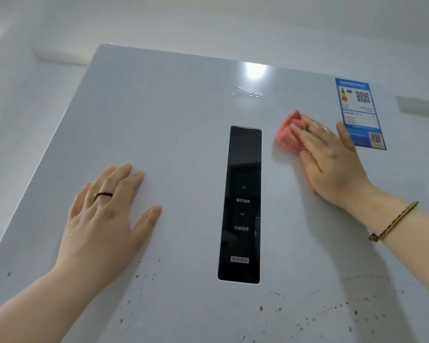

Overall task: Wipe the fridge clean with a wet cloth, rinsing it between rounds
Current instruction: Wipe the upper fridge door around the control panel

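Note:
The white fridge door fills the view, seen from below. My right hand presses a crumpled pink cloth flat against the door, right of the black control panel; its fingers lie straight over the cloth. My left hand rests flat on the door left of the panel, fingers spread, holding nothing. Brown specks and splashes dot the door's lower part, below both hands and on both sides of the panel.
A blue energy label sticker sits at the door's upper right, just beyond my right hand. The brand logo is above the panel. White walls and ceiling surround the fridge top.

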Demonstrator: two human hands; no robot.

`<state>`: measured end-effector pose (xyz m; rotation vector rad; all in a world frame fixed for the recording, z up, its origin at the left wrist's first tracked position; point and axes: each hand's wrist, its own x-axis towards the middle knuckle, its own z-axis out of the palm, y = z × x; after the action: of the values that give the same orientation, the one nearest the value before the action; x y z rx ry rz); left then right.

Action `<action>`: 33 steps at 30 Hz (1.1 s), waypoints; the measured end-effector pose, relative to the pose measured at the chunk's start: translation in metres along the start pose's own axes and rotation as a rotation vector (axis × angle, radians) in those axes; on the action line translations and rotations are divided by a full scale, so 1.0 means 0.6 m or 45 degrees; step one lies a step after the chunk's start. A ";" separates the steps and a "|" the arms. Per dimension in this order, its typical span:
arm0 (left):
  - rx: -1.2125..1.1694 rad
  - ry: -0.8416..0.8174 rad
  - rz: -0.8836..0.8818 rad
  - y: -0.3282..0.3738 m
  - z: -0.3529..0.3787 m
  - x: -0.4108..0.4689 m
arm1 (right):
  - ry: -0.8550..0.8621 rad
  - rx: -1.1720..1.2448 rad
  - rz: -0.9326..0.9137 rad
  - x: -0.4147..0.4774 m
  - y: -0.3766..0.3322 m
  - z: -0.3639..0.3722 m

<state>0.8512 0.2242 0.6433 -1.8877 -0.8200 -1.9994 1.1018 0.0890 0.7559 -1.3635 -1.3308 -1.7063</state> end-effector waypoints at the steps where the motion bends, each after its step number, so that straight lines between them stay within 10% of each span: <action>1: -0.003 0.001 0.006 -0.002 0.001 -0.001 | 0.006 -0.017 -0.105 -0.027 -0.019 0.006; 6: 0.029 0.057 0.019 0.001 0.012 -0.004 | -0.029 -0.131 -0.703 -0.097 -0.039 0.016; 13: 0.052 0.033 -0.002 0.001 0.011 -0.004 | 0.038 -0.076 0.061 -0.053 -0.033 0.012; 19: 0.084 -0.082 -0.020 -0.003 0.006 -0.002 | -0.053 -0.118 -0.573 -0.113 -0.069 0.021; 25: -0.099 -0.091 -0.107 0.035 -0.002 -0.006 | 0.045 -0.003 0.348 -0.035 -0.009 0.004; 30: -0.116 -0.061 0.048 0.075 0.022 -0.017 | 0.026 -0.030 -0.513 -0.093 -0.039 0.019; 33: -0.132 -0.011 -0.026 0.102 0.041 -0.010 | -0.002 -0.068 -0.540 -0.041 0.027 0.010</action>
<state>0.9062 0.1877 0.6507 -1.9530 -0.7547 -2.0851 1.1258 0.0858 0.7380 -1.1664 -1.6755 -2.0240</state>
